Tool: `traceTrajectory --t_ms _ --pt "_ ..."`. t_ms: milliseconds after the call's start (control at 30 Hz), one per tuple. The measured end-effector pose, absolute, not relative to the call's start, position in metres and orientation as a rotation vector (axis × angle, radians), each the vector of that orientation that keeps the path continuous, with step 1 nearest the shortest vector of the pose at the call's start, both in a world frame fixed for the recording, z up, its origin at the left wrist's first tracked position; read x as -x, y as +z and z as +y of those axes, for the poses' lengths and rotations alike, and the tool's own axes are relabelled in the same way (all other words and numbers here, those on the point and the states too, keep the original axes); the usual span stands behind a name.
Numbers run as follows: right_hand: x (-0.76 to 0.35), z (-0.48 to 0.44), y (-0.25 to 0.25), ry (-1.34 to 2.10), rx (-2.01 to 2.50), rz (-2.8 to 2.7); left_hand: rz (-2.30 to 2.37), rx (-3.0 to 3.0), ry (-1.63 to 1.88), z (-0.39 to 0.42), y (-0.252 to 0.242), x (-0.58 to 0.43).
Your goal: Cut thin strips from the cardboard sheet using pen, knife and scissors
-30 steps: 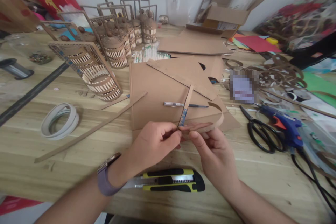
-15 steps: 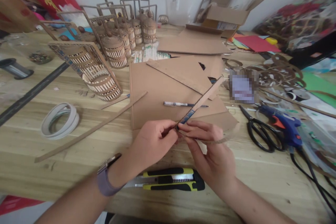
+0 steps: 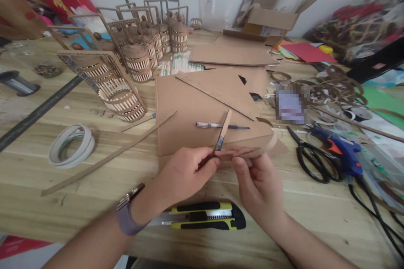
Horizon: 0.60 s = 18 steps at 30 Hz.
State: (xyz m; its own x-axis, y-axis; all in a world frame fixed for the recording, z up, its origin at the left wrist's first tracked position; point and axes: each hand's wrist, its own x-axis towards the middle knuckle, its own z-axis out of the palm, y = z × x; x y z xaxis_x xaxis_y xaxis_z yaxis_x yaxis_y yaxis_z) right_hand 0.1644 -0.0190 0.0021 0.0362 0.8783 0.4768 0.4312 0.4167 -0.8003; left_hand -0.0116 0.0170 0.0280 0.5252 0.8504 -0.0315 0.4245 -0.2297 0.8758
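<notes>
Near the front middle of the table, my left hand is closed, its thumb and fingers pinching a narrow cardboard strip. One length of the strip, partly printed blue, slants up over the cardboard sheet. Another length runs right from the pinch, and my right hand is closed on it, thumb in front and fingers behind. The fingers hide the place where the two lengths meet. A pen lies on the cardboard sheet beyond the strip. Below both hands a yellow-black utility knife rests on the table.
Scissors and a blue glue gun lie to the right, beside a heap of curled strips. At left are tape rolls, a long cardboard strip and several small lantern-like frames. A carton stands behind.
The upright length of the strip has swung left and looks shorter above the fingers. My right hand has shifted slightly right and down along the other length; my left hand has barely moved.
</notes>
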Motion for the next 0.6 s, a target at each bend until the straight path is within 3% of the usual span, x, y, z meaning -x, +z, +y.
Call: traceTrajectory --t_ms 300,600 --pt "-0.1664 -0.0154 0.0075 0.124 1.185 -1.840 1.047 -1.886 0.596 0.0158 0.0255 0.0123" --pt "-0.1684 -0.0185 0.0036 0.432 1.273 -1.573 0.984 -1.793 0.547 0.0167 0.0272 0.0139"
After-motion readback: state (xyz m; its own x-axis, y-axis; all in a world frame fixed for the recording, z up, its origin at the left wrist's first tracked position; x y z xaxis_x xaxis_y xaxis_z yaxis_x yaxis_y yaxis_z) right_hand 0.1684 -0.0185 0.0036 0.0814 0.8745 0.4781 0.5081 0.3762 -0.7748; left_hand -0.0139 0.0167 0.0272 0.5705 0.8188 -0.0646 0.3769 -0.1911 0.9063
